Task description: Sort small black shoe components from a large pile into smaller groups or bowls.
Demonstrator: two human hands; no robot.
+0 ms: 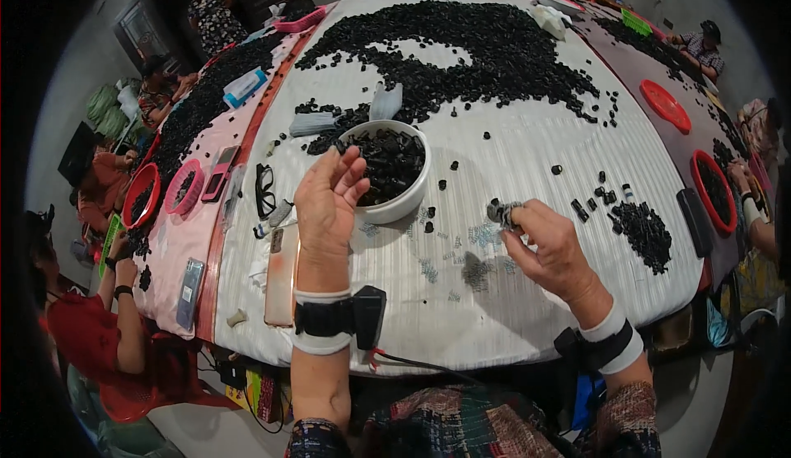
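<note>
My left hand (328,203) is raised at the near left rim of a white bowl (404,208) full of small black plastic parts (383,161). Its fingers curl in and the thumb meets a fingertip; something dark shows there, too small to make out. To the right, my right hand (544,244) is closed above the table, pinching a grey clump of what look like tiny metal springs (500,212). Loose springs (453,254) lie scattered on the white cloth below. A few single black parts (442,184) sit between bowl and right hand.
A large spread of black parts (511,38) covers the table's far half; a smaller heap (643,236) lies at right. Glasses (264,190) and a phone (281,281) lie left of my left arm. Red baskets (666,105) stand on the right-hand table. Several people sit around.
</note>
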